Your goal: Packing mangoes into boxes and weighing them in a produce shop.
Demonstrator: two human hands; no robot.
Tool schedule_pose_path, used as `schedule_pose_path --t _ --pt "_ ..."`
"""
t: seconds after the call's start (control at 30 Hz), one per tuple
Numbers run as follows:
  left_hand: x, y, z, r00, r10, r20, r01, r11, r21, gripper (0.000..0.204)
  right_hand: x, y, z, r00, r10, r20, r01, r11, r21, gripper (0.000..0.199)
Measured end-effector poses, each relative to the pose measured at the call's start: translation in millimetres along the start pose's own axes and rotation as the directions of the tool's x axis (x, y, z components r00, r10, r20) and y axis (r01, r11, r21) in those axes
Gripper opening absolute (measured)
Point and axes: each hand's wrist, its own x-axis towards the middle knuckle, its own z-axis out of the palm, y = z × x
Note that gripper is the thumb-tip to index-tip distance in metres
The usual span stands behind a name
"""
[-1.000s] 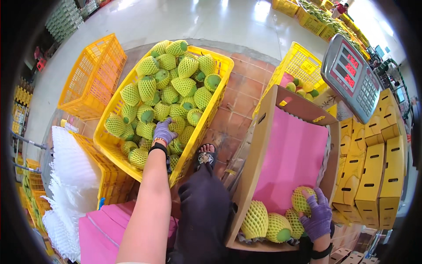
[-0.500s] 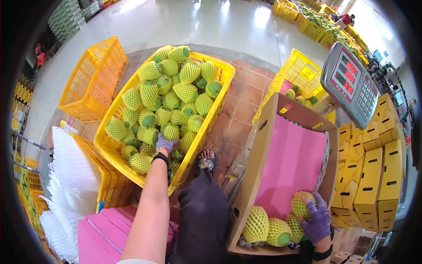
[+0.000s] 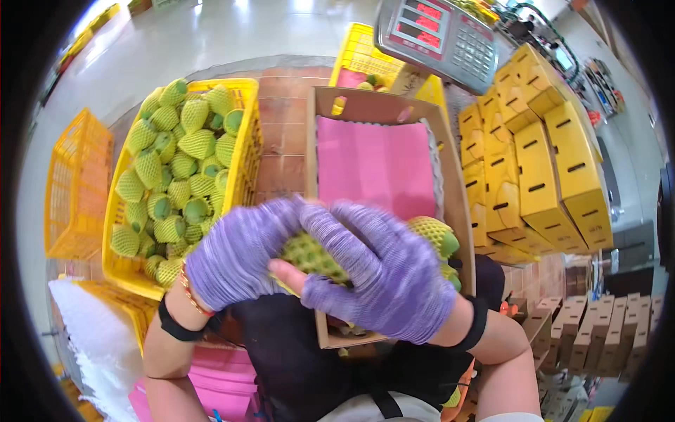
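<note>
My left hand (image 3: pixel 242 250) and my right hand (image 3: pixel 383 278), both in purple knit gloves with bare fingertips, close around one green mango (image 3: pixel 313 257) in a yellow foam net. The fingers hide much of the fruit. They hold it above the near part of an open cardboard box (image 3: pixel 460 211) lined with a pink sheet (image 3: pixel 373 165). More netted mangoes (image 3: pixel 430 228) lie at the box's near right, partly behind my right hand. To the left, a yellow plastic crate (image 3: pixel 246 148) is heaped with netted mangoes (image 3: pixel 172 169).
A grey scale (image 3: pixel 429 35) with a red lit display stands beyond the box. Yellow cartons (image 3: pixel 545 165) are stacked at the right. An orange crate (image 3: pixel 77 190), white foam material (image 3: pixel 98 337) and pink sheets (image 3: pixel 225 383) lie along the left. Another yellow crate (image 3: pixel 355 53) sits behind the box.
My left hand has left the heaped crate and come right to meet my right hand, which has lifted from the box's near right corner. The view has swung right.
</note>
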Motion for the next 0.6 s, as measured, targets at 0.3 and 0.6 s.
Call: schedule_pose_path --t 0.3,0.6 --pt "-57 -129 -26 0.698 -0.696 -0.169 0.636 0.711 -0.301 0.052 -82 31 12 0.579 0.683 0.445 -0.678 0.707 -0.204 0.056" --pt "-51 -245 -75 0.48 -0.877 0.035 0.353 0.156 -0.923 0.061 -87 32 19 0.682 0.493 0.54 -0.478 0.86 -0.181 0.059"
